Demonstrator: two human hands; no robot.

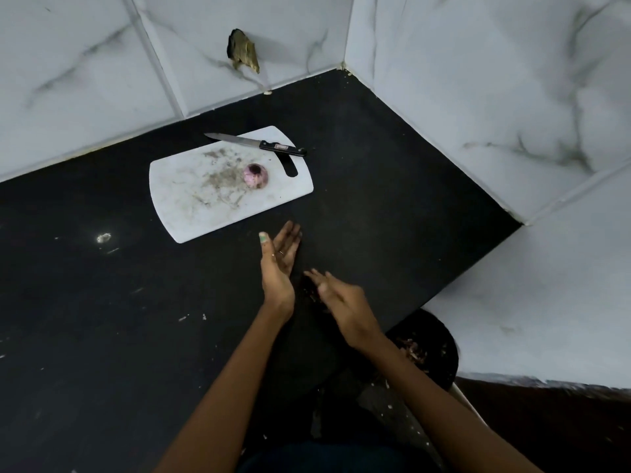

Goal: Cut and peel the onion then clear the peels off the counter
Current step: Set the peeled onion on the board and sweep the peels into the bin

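A peeled onion [255, 176] sits on the white cutting board [191, 213], toward the board's right end, just left of its handle slot. A knife [254, 144] lies across the board's far edge, blade pointing left and black handle to the right, apart from the onion. The board's surface is smeared with greyish scraps and stains.

Nearer the camera, both hands hover over the dark table [102, 336], close to its front edge. The left hand [278, 264] stands on its edge with fingers straight and palm turned to the right (a green mark shows on the thumb tip). The right hand [336, 297] is just beside it, fingers loosely spread and blurred, gripping nothing that can be made out. Small dark bits, probably peels [309, 291], lie between the two hands.

Below the table edge, at the right, a dark bin [440, 346] holds scraps. Marbled white tiles [478, 80] line the corner walls.
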